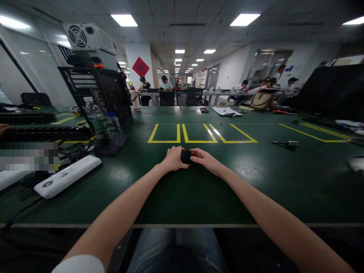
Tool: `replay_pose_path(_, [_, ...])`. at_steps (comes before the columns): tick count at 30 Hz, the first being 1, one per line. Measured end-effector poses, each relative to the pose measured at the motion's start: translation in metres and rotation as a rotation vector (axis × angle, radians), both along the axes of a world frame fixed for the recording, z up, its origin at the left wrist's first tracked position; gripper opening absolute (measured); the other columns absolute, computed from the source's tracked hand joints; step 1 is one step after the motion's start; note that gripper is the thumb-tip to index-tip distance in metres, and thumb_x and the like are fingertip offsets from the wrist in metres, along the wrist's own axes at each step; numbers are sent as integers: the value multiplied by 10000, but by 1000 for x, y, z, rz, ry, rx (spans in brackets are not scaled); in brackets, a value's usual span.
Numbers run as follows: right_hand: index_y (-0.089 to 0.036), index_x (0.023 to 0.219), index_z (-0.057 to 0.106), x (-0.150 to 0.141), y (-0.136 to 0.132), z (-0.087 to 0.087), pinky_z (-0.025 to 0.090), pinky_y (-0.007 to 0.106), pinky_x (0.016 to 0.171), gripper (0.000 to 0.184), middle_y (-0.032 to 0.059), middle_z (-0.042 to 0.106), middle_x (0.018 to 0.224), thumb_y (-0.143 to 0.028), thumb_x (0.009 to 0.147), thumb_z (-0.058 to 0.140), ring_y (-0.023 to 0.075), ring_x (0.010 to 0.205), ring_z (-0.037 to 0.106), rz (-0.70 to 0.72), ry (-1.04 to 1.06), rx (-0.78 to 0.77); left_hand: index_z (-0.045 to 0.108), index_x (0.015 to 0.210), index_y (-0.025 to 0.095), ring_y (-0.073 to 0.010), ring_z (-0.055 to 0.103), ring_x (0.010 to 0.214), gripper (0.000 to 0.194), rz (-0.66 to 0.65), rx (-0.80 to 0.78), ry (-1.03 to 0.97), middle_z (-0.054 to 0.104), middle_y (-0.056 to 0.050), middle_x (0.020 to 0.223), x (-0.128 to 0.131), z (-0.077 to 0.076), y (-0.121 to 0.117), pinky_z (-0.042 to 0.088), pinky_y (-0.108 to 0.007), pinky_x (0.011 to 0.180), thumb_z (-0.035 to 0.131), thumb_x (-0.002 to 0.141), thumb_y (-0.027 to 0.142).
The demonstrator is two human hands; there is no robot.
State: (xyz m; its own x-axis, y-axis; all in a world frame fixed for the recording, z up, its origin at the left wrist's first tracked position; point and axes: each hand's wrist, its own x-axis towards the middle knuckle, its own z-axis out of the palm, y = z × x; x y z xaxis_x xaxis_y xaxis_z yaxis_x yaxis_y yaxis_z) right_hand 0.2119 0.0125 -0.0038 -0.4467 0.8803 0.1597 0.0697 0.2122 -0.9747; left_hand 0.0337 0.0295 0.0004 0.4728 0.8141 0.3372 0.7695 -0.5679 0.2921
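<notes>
A small round black object [185, 156] rests on the green table mat [199, 189], straight ahead of me. My left hand [172, 159] grips it from the left with curled fingers. My right hand [204, 158] pinches it from the right with its fingertips on the object. What the object is cannot be made out. Both forearms stretch forward over the mat from the near table edge.
Yellow taped rectangles [196, 134] lie just beyond the hands. A white power strip [66, 176], cables, water bottles [96, 117] and an open computer case [98, 91] crowd the left. A screwdriver-like tool [286, 143] lies at right. Papers [226, 110] and seated people are farther back.
</notes>
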Motion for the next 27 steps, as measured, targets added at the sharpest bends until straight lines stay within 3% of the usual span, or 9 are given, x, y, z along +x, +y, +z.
replay_pose_path(4, [-226, 975, 463, 0, 0, 0, 360, 376, 887, 401, 21, 526, 999, -207, 623, 654, 170, 981, 488, 61, 45, 40, 452, 944, 187, -237, 463, 848, 540, -9, 10, 0, 522, -41, 895, 0, -1, 1, 353, -349, 733, 619, 532, 494])
replay_pose_path(9, [-224, 935, 487, 0, -1, 1, 340, 402, 889, 287, 25, 536, 991, -290, 680, 601, 181, 983, 486, -17, 15, 53, 452, 935, 194, -234, 464, 838, 528, -8, 1, -7, 519, -38, 902, 0, 0, 0, 355, -347, 722, 611, 539, 505])
replay_pose_path(16, [-230, 1050, 465, 1, 2, -3, 338, 408, 898, 394, 43, 506, 1070, -303, 684, 593, 189, 1021, 459, -21, -4, 2, 457, 928, 188, -232, 462, 829, 529, -10, 0, -12, 518, -42, 894, -1, -2, 2, 353, -343, 714, 612, 536, 507])
replay_pose_path(21, [-226, 982, 471, 1, 1, -1, 350, 405, 885, 386, 31, 534, 1010, -259, 639, 643, 178, 973, 494, 23, 19, 20, 456, 940, 187, -238, 463, 839, 538, -38, 14, -28, 517, -46, 899, -2, -2, 2, 349, -352, 722, 616, 535, 503])
replay_pose_path(27, [-220, 958, 485, 1, -2, 2, 348, 404, 883, 301, 35, 533, 1003, -302, 690, 592, 180, 985, 487, -9, 23, 46, 459, 934, 190, -233, 468, 824, 522, -47, 5, -41, 519, -42, 883, -2, -2, 1, 356, -342, 703, 601, 549, 513])
